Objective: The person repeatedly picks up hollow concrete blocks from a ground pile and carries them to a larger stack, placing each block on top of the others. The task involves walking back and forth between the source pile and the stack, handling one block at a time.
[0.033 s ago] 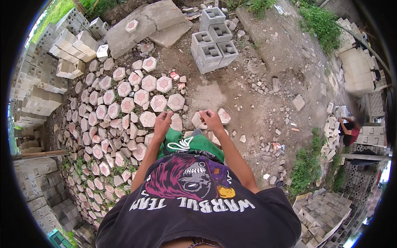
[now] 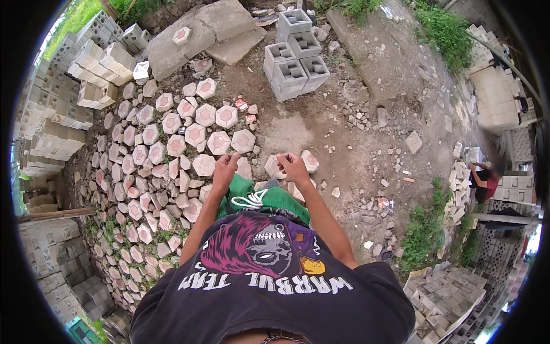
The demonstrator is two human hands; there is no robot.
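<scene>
Outdoor yard: dirt ground (image 2: 361,155), partly covered by hexagonal pavers (image 2: 195,136). Far left, you had stacks of pale blocks (image 2: 91,94). Next, a whitish hexagonal paver (image 2: 203,165) lay just beside your left hand (image 2: 227,165) as you looked down; fingers curled in, nothing visible in them. Right of that, another pale paver (image 2: 272,167) lay partly hidden by your right hand (image 2: 294,166); fingers curled too, no object seen. Pavers looked like concrete: probably heavy, stiff, gritty, chip-prone at corners; opposite side faces were your best hold. Nearest to containers: grey hollow blocks (image 2: 286,86) farther out, recesses facing up, contents unclear. Far right, a co-worker (image 2: 487,182) beside more blocks.
</scene>
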